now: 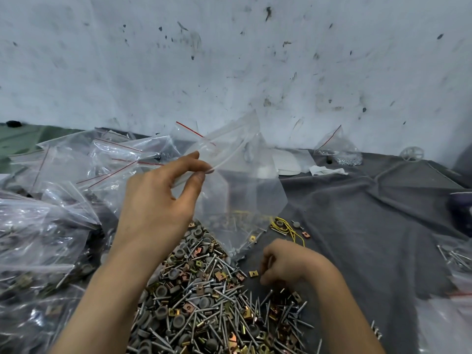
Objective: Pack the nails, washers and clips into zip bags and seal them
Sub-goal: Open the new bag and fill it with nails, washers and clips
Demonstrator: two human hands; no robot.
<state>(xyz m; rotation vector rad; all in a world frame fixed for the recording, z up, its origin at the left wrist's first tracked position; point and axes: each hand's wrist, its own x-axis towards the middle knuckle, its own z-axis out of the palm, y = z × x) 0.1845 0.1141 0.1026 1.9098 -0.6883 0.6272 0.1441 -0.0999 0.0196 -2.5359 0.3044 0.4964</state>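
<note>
Crinkled clear plastic zip bags (38, 238) of hardware lie piled at left. The left hand (158, 200) pinches an empty clear red-striped zip bag (242, 180) above a heap (201, 310) of silver nails (224, 293), round grey washers (173, 273) and brassy square clips (253, 273). The right hand (286, 264) curls at the heap's edge; its grip is unclear.

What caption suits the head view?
Left hand pinches clear zip bag over piled nails, washers, clips; right hand curls at their edge.

Scuffed, dark-flecked white painted wall (255, 60) beyond the raised left hand (158, 200); creased grey cloth (370, 226) covers the surface to its right.
</note>
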